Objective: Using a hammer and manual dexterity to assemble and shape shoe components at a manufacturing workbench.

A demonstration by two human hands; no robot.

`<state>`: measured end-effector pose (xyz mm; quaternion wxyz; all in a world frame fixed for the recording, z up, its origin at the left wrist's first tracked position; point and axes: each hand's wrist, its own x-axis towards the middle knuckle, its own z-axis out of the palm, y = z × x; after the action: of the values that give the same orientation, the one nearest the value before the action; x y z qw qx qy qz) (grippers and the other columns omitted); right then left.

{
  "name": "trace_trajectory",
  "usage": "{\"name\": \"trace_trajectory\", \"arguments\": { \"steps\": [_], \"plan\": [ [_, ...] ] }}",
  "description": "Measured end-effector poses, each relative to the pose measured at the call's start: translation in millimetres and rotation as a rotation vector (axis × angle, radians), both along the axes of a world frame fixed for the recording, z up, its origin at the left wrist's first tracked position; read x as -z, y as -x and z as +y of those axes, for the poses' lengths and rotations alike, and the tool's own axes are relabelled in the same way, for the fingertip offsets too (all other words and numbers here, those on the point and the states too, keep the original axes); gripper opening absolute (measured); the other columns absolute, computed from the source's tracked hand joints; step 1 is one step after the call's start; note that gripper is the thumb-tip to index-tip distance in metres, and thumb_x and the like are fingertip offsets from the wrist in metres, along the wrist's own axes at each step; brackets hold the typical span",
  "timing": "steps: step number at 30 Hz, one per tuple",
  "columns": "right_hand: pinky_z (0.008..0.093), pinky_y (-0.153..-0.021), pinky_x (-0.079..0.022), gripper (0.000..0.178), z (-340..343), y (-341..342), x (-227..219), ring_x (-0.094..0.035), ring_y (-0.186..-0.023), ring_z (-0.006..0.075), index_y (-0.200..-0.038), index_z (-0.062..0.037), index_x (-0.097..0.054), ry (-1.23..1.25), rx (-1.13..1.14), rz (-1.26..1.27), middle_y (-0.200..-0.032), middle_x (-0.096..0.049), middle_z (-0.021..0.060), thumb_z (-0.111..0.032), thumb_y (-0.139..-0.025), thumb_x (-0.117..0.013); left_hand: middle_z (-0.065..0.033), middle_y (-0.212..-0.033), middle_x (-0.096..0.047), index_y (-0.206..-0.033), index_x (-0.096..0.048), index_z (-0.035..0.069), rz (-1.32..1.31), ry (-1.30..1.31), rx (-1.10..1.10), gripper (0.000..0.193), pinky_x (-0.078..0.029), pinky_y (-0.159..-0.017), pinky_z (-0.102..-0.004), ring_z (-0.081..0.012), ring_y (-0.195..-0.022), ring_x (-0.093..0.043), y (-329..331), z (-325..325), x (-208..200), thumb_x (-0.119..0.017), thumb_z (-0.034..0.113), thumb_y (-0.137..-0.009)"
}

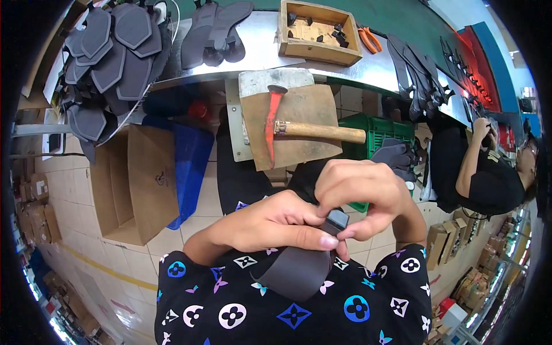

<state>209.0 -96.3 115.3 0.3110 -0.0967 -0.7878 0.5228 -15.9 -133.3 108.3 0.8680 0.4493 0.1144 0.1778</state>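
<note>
Close to my chest, a dark grey flexible strap-like piece curls below my fingers. A small black plastic fitting sits at its upper end. My left hand is closed on the strap, thumb laid across it just under the fitting. From the other side my right hand pinches at the fitting with bent fingers; the fingertips are partly hidden. Beyond my hands a hammer with a red head and wooden handle lies on a brown board.
On the metal bench stand grey padded pieces heaped at left, a wooden box with small black parts, orange-handled pliers and more dark straps. A cardboard box and a green crate flank my legs. A co-worker sits at right.
</note>
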Motion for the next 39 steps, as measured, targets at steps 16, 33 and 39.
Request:
{"name": "trace_trajectory", "arguments": {
  "steps": [16, 33, 39],
  "plan": [
    [0.0329, -0.050, -0.038, 0.030, -10.4, 7.8, -32.6, -0.047, -0.059, 0.0247, -0.087, 0.0109, -0.064, -0.230, -0.246, 0.089, -0.075, -0.049, 0.0120, -0.018, -0.091, -0.069, -0.0149, -0.074, -0.063, -0.096, -0.067, -0.005, -0.235, -0.285, 0.010, 0.028, -0.045, -0.060, -0.0347, -0.0256, -0.066, -0.062, -11.1, -19.2, 1.0, -0.066, 0.023, -0.097],
    [0.0353, -0.083, -0.053, 0.076, 13.2, -62.3, 30.6, -0.064, -0.090, 0.0234, -0.152, -0.0037, -0.037, -0.140, 0.738, -0.419, -0.124, -0.065, 0.0157, -0.048, -0.095, -0.060, -0.0076, -0.102, -0.073, -0.110, -0.071, -0.001, 0.589, -0.656, -1.084, 0.025, -0.050, -0.079, -0.0258, -0.0107, -0.086, -0.063, 30.2, 78.8, -2.0, -0.057, 0.017, -0.099],
    [0.0318, -0.078, -0.052, 0.031, -34.6, -75.4, 103.7, -0.064, -0.084, 0.0168, -0.126, 0.0020, -0.063, 0.052, 1.456, -0.211, -0.097, -0.070, 0.0101, -0.017, -0.103, -0.053, -0.0217, -0.101, -0.069, -0.115, -0.061, -0.007, 1.107, -1.133, -1.477, 0.037, -0.049, -0.083, -0.0400, -0.0352, -0.092, -0.065, 73.4, 156.1, 12.4, -0.062, 0.026, -0.099]
  ]
}}
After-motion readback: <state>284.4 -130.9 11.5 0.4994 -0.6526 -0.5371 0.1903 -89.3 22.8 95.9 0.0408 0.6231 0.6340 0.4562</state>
